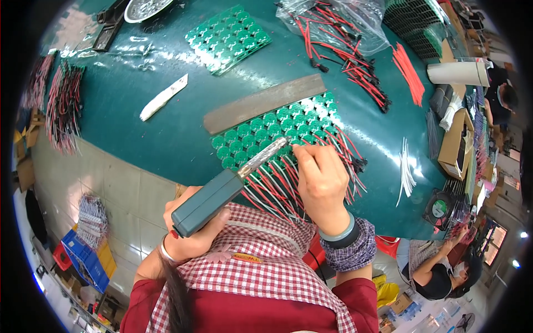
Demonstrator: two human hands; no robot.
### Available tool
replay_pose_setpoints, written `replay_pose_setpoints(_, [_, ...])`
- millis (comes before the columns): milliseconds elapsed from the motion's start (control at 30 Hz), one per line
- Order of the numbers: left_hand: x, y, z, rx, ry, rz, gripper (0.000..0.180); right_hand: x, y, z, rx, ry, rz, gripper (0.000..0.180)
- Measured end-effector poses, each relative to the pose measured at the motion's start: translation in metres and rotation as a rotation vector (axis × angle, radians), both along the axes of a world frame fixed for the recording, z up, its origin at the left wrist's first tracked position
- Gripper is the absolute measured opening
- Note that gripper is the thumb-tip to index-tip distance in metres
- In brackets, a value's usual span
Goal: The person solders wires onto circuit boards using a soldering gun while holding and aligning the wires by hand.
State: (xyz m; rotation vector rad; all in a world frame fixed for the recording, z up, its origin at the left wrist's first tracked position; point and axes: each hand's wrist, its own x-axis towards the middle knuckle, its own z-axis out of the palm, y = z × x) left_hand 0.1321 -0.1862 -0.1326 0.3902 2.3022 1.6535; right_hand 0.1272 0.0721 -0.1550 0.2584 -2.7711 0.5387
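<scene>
Left hand (191, 225): wrapped around the grey-green boxy handle of a soldering iron (230, 186); fingers closed fully on the grip. Metal barrel angled up and to the right, tip resting at the near edge of the green circuit-board panel (266, 130).

Right hand (321, 177): fingers curled and pinched together over the red and black wire leads (277, 186) at the panel's near edge, just right of the iron's tip. Exact lead pinched: cannot tell.

Panel: flat, lying on the teal desk (166, 133), directly beyond both hands; made up of rows of small round green boards with white patches. Thin leads fanned out from its near edge toward the body, glossy insulation.

Flat grey-brown metal bar (265, 101): long, rectangular, dull surface, lying along the panel's far edge, touching it.

Second green panel (227, 39): far side of desk, well apart from the hands.

White strip (162, 97): narrow, flat, left of the bar.

Clear plastic bag (333, 22) of red and black wires: far right, crinkled and shiny.

Loose red wires (408, 72): right of the bag, straight.

Bundled wires (64, 105): at the desk's left edge.
</scene>
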Motion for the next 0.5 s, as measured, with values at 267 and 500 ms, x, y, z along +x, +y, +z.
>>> replay_pose_setpoints(267, [-0.003,-0.001,-0.002,-0.065,-0.054,0.047,0.028,-0.057,0.077,0.025,0.009,0.001,-0.099,0.011])
replay_pose_setpoints(500, [-0.003,0.0,-0.005,-0.06,-0.051,0.076,0.027,-0.104,0.122,-0.017,0.199,-0.002,-0.213,0.011])
